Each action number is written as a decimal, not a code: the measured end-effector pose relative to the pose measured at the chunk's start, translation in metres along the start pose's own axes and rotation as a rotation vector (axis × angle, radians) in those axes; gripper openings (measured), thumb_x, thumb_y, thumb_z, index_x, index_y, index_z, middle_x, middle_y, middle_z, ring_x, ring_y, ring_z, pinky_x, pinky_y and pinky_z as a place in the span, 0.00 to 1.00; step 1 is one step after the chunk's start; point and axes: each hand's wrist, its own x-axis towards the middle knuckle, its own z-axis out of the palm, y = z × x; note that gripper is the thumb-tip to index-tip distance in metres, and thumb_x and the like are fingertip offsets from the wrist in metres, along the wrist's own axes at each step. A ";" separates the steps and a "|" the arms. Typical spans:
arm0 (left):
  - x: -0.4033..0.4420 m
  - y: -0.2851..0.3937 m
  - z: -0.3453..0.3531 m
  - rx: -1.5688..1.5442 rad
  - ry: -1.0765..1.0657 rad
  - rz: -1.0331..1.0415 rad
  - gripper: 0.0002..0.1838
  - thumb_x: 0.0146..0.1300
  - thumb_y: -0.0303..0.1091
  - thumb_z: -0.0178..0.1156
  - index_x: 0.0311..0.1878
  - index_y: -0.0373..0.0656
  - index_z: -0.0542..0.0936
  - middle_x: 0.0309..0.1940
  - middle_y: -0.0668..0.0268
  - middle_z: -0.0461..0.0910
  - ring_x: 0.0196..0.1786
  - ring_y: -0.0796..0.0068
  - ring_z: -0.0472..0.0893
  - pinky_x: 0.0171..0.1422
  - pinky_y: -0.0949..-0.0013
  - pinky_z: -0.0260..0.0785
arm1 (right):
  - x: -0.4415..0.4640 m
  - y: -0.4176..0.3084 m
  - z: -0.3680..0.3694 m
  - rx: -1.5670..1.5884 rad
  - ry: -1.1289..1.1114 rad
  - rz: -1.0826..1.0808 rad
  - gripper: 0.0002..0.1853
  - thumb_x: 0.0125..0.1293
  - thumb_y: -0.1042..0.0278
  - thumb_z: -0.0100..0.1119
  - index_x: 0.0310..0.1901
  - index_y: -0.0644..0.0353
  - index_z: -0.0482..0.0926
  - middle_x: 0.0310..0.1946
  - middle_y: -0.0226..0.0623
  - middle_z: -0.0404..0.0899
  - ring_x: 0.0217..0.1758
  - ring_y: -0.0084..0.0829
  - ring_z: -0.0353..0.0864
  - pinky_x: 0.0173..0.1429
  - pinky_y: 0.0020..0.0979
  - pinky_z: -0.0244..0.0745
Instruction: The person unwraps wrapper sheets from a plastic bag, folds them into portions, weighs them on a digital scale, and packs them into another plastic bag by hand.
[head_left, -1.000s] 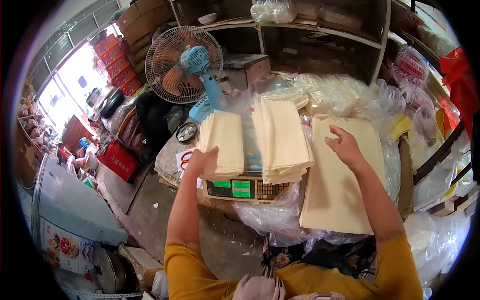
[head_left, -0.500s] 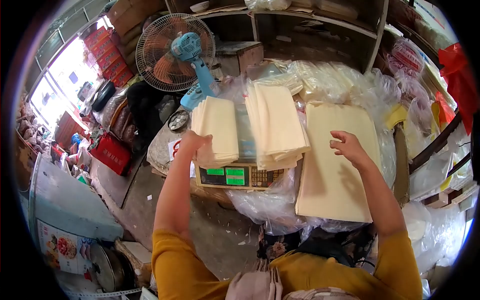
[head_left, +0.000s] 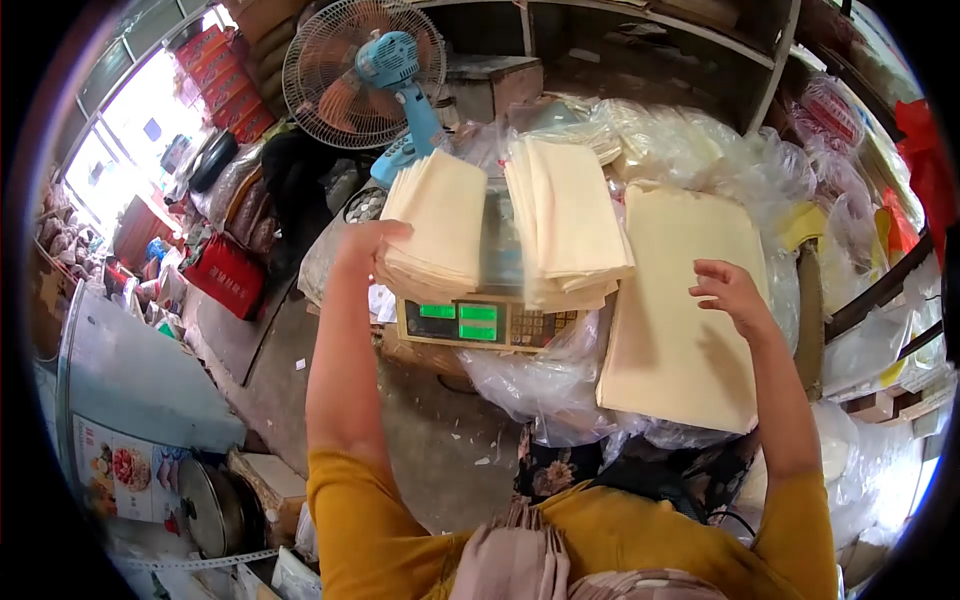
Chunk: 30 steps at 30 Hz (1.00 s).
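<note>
A stack of folded thin cream sheets (head_left: 440,220) rests at the left of a digital scale (head_left: 485,325) with green lit displays. My left hand (head_left: 375,248) grips its left edge, thumb on top and the other fingers partly hidden underneath. Beside it on the scale lies a second folded stack (head_left: 570,220), its layers fanned at the edges. My right hand (head_left: 735,295) is held over a large flat pile of cream sheets (head_left: 680,330), fingers curved and apart with nothing in them; its shadow falls on the pile. What the sheets are made of, I cannot tell.
A blue desk fan (head_left: 385,75) stands behind the scale. Clear plastic bags (head_left: 540,385) lie under and around the sheets. Wooden shelving (head_left: 640,60) is at the back. A pale blue cabinet (head_left: 140,385) and a lidded pot (head_left: 210,510) are at lower left.
The whole view has shifted, with the table sitting higher in it. My left hand has closed further round the left stack's edge, and that stack has moved slightly away. My right hand stays over the flat pile.
</note>
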 end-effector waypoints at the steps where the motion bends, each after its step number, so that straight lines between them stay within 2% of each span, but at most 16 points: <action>1: 0.002 0.002 -0.004 -0.039 -0.057 0.009 0.20 0.45 0.31 0.68 0.40 0.29 0.79 0.35 0.54 0.81 0.35 0.60 0.81 0.41 0.57 0.73 | 0.000 0.003 -0.004 0.009 0.000 0.007 0.23 0.61 0.66 0.57 0.57 0.65 0.70 0.51 0.37 0.73 0.46 0.29 0.79 0.47 0.31 0.74; 2: 0.005 0.002 -0.008 -0.080 -0.116 0.015 0.22 0.47 0.33 0.68 0.44 0.30 0.78 0.39 0.53 0.81 0.40 0.59 0.81 0.47 0.56 0.73 | 0.000 0.006 -0.006 0.017 0.001 0.016 0.22 0.62 0.66 0.56 0.57 0.65 0.70 0.51 0.36 0.73 0.46 0.30 0.79 0.47 0.31 0.74; 3: 0.002 0.007 -0.013 -0.113 -0.148 0.007 0.23 0.48 0.33 0.66 0.47 0.30 0.77 0.41 0.51 0.80 0.42 0.55 0.81 0.48 0.53 0.73 | 0.000 0.008 -0.008 0.013 0.001 0.026 0.21 0.63 0.66 0.56 0.57 0.65 0.70 0.51 0.36 0.73 0.46 0.30 0.79 0.47 0.31 0.74; 7: -0.019 0.024 -0.013 -0.229 -0.192 0.045 0.25 0.49 0.32 0.66 0.49 0.28 0.75 0.42 0.48 0.79 0.42 0.57 0.81 0.46 0.53 0.73 | 0.006 0.014 -0.006 0.028 -0.011 0.050 0.20 0.64 0.66 0.54 0.56 0.64 0.71 0.51 0.34 0.73 0.45 0.30 0.80 0.46 0.30 0.75; 16: -0.006 0.018 -0.004 -0.300 -0.186 0.073 0.23 0.50 0.30 0.66 0.48 0.28 0.75 0.41 0.51 0.79 0.43 0.61 0.81 0.48 0.60 0.74 | 0.014 0.010 0.016 0.040 -0.056 0.042 0.21 0.63 0.67 0.55 0.56 0.65 0.70 0.51 0.36 0.73 0.44 0.29 0.80 0.45 0.29 0.76; 19: 0.008 0.008 -0.003 -0.280 -0.181 0.106 0.23 0.50 0.30 0.65 0.49 0.28 0.74 0.42 0.51 0.79 0.43 0.60 0.81 0.50 0.59 0.73 | 0.016 0.008 0.020 0.038 -0.064 0.041 0.21 0.63 0.67 0.56 0.57 0.66 0.70 0.51 0.38 0.73 0.44 0.30 0.80 0.45 0.30 0.76; 22: -0.005 0.006 0.007 -0.323 -0.153 0.009 0.23 0.51 0.30 0.65 0.49 0.28 0.74 0.42 0.51 0.79 0.43 0.60 0.80 0.50 0.58 0.73 | 0.016 0.008 0.023 0.060 -0.083 0.040 0.22 0.63 0.67 0.56 0.57 0.67 0.69 0.52 0.39 0.73 0.44 0.30 0.80 0.45 0.30 0.76; 25: 0.031 -0.026 0.007 -0.357 -0.193 -0.006 0.22 0.48 0.26 0.65 0.47 0.26 0.75 0.40 0.50 0.80 0.40 0.58 0.81 0.46 0.60 0.75 | 0.018 0.011 0.027 0.071 -0.079 0.050 0.20 0.63 0.68 0.55 0.56 0.67 0.70 0.49 0.37 0.75 0.43 0.28 0.80 0.44 0.28 0.76; 26: 0.038 -0.038 0.008 -0.299 -0.175 0.051 0.19 0.48 0.26 0.65 0.44 0.27 0.77 0.39 0.52 0.80 0.40 0.61 0.81 0.47 0.62 0.74 | 0.017 0.011 0.029 0.070 -0.073 0.057 0.19 0.64 0.68 0.55 0.55 0.67 0.71 0.48 0.36 0.76 0.42 0.27 0.80 0.43 0.27 0.75; 30: 0.022 -0.043 0.019 0.474 0.209 0.322 0.21 0.45 0.37 0.66 0.42 0.34 0.79 0.41 0.53 0.80 0.43 0.54 0.79 0.51 0.58 0.71 | 0.013 0.013 0.026 0.051 -0.066 0.069 0.18 0.64 0.70 0.54 0.54 0.66 0.72 0.47 0.36 0.77 0.42 0.27 0.81 0.43 0.27 0.76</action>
